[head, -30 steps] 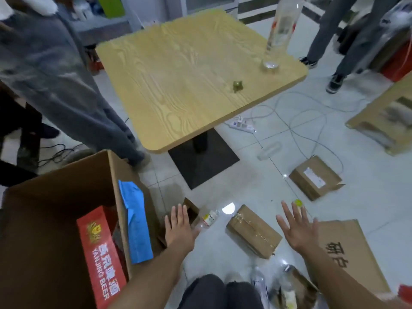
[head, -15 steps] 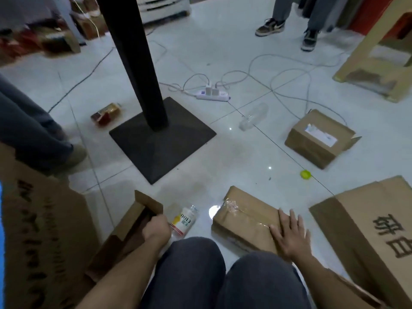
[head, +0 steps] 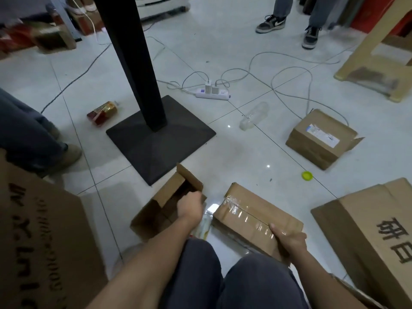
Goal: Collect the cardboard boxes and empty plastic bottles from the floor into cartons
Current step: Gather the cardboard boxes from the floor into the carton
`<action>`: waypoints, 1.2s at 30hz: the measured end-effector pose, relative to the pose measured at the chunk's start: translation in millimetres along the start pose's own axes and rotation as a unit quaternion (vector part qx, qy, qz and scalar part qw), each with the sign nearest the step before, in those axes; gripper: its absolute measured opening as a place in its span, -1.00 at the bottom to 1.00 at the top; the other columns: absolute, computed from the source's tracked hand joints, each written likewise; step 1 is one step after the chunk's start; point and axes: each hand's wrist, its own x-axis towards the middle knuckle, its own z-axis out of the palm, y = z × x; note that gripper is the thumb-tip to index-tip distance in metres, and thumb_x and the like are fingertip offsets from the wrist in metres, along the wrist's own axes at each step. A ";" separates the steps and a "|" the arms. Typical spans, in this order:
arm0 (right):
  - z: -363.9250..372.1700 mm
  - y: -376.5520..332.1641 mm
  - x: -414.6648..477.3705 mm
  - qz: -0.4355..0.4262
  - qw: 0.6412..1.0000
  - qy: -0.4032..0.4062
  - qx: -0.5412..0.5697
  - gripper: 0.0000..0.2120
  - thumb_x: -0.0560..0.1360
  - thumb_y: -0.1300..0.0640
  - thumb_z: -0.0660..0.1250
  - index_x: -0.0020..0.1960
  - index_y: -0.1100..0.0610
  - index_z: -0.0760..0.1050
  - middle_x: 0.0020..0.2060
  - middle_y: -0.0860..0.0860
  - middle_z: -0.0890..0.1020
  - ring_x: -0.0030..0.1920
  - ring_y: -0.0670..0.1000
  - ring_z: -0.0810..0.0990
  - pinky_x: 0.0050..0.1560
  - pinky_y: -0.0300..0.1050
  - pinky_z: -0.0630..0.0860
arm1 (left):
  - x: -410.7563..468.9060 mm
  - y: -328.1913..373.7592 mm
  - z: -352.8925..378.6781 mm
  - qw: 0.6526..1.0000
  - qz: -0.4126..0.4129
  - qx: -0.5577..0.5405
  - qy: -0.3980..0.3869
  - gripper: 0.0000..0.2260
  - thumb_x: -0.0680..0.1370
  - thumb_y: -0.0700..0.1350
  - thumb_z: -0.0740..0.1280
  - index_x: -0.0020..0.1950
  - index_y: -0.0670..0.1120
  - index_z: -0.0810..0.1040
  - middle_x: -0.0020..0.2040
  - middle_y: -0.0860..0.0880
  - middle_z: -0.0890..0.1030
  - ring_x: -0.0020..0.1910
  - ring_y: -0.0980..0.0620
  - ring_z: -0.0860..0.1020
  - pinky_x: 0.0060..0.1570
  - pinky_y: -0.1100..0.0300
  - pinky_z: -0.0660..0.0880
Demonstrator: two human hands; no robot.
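From the head camera, the writing comes first. The big carton (head: 40,241) at our left carries dark printed letters running sideways, which we cannot read whole. The right carton (head: 367,230) bears two large dark Chinese characters. The labelled box (head: 318,139) farther off on the right has a white shipping label on top, its print too small to read. The small bottle (head: 204,226) lying between our two hands shows a yellowish label, blurred.

Our left hand (head: 189,205) is curled over the wall of the open box (head: 165,204), which lies on the tiles with its flaps up. The hand is blurred, yet the fingers look closed on the cardboard. Our right hand (head: 289,241) clasps the near corner of the taped box (head: 252,212), thumb on top by the clear tape, fingers curled round the edge. Both boxes rest on the floor just ahead of our knees (head: 200,275), with the small bottle just beside the taped box.

A clear bottle (head: 254,115) lies beyond, near the power strip (head: 213,93) and its looping cables. A yellow cap (head: 307,175) sits between the labelled box and the right carton. The black table post (head: 133,63) and its square base (head: 160,139) stand just behind the open box, and a red-and-gold packet (head: 102,112) lies left of the base. A bystander's sneakers (head: 270,23) show at the top
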 end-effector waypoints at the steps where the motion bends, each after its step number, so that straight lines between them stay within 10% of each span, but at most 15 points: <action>1: -1.9 -0.7 2.3 0.006 1.000 -0.008 -0.016 0.01 0.24 -0.15 0.55 0.42 0.33 0.11 0.30 0.27 0.42 0.27 0.30 0.43 0.23 0.14 0.43 | -0.8 6.8 1.5 1.000 0.011 0.005 -0.004 -0.82 0.58 -0.23 0.18 0.11 -0.14 0.52 0.11 -0.13 0.61 0.10 -0.13 0.57 0.01 0.08 0.48; 10: -14.3 -41.1 -12.5 -0.194 0.936 0.091 -0.281 0.01 0.42 0.06 0.45 0.54 -0.12 -0.24 0.54 0.04 -0.19 0.54 0.16 -0.04 0.40 0.31 0.14 | 6.3 23.7 21.4 0.992 0.087 -0.009 -0.092 -0.78 0.56 -0.25 0.21 0.11 -0.06 0.56 0.08 -0.08 0.62 0.06 -0.11 0.59 0.04 0.06 0.54; 12: -3.6 -54.9 -13.8 -0.436 0.769 0.111 -0.454 -0.08 0.49 0.14 0.34 0.50 -0.21 -0.30 0.53 -0.01 -0.25 0.55 0.10 -0.10 0.42 0.35 0.08 | 6.1 24.2 24.3 0.992 0.088 -0.007 -0.093 -0.79 0.56 -0.27 0.19 0.08 -0.07 0.56 0.07 -0.09 0.62 0.06 -0.12 0.58 0.02 0.06 0.54; 14: 15.8 -73.0 -20.1 -0.663 0.523 0.066 -0.531 -0.06 0.32 0.21 0.49 0.51 -0.17 0.04 0.53 0.04 0.12 0.50 0.12 0.18 0.37 0.37 0.19 | 7.8 23.3 23.5 0.993 0.080 -0.004 -0.084 -0.80 0.54 -0.28 0.19 0.04 -0.07 0.55 0.06 -0.09 0.62 0.06 -0.13 0.58 0.00 0.06 0.52; 16: 41.1 -87.9 -35.7 -0.705 0.308 0.001 -0.639 -0.16 0.37 0.20 0.46 0.50 -0.16 0.12 0.51 0.03 0.21 0.51 0.13 0.15 0.45 0.30 -0.02 | 9.6 19.8 20.8 0.993 0.074 -0.002 -0.087 -0.83 0.54 -0.25 0.22 0.05 -0.07 0.55 0.07 -0.09 0.61 0.08 -0.12 0.58 -0.01 0.08 0.50; 21: 84.9 -100.4 -52.8 -0.587 0.183 -0.024 -0.788 -0.39 0.55 0.12 0.25 0.52 -0.09 0.08 0.53 0.07 0.10 0.54 0.15 -0.03 0.46 0.22 -0.28 | 10.7 -16.1 19.3 0.986 0.086 -0.028 -0.142 -0.73 0.57 -0.07 0.28 0.27 -0.02 0.49 0.18 -0.06 0.58 0.13 -0.05 0.55 0.06 0.09 0.51; 25: 87.5 -108.9 -51.4 -0.570 0.197 -0.030 -0.797 -0.52 0.52 0.16 0.31 0.42 0.06 0.32 0.36 0.10 0.42 0.42 0.15 0.30 0.51 0.19 -0.09 | 6.2 -71.3 15.3 0.975 0.079 0.071 -0.196 -0.49 0.52 0.05 0.34 0.43 -0.06 0.33 0.35 -0.09 0.45 0.30 -0.08 0.44 0.21 0.04 0.44; 29: 76.9 -121.9 -50.7 -0.465 0.351 -0.041 -0.812 -0.69 0.59 0.09 0.21 0.31 0.08 0.48 0.25 0.04 0.53 0.29 0.10 0.41 0.29 -0.01 0.38 | -1.9 -104.6 13.7 0.956 0.069 0.160 -0.236 -0.71 0.58 -0.13 0.25 0.29 -0.10 0.45 0.28 -0.12 0.52 0.23 -0.09 0.50 0.17 0.08 0.43; 36: 20.7 -145.7 -102.0 -0.318 0.500 -0.068 -0.802 -0.31 0.47 0.10 0.41 0.49 0.20 0.19 0.40 0.14 0.37 0.36 0.16 0.42 0.30 -0.02 0.37 | -24.0 -73.0 -22.5 0.981 0.064 0.139 -0.117 -0.79 0.58 -0.26 0.20 0.18 -0.11 0.49 0.13 -0.09 0.61 0.09 -0.08 0.60 0.05 0.08 0.54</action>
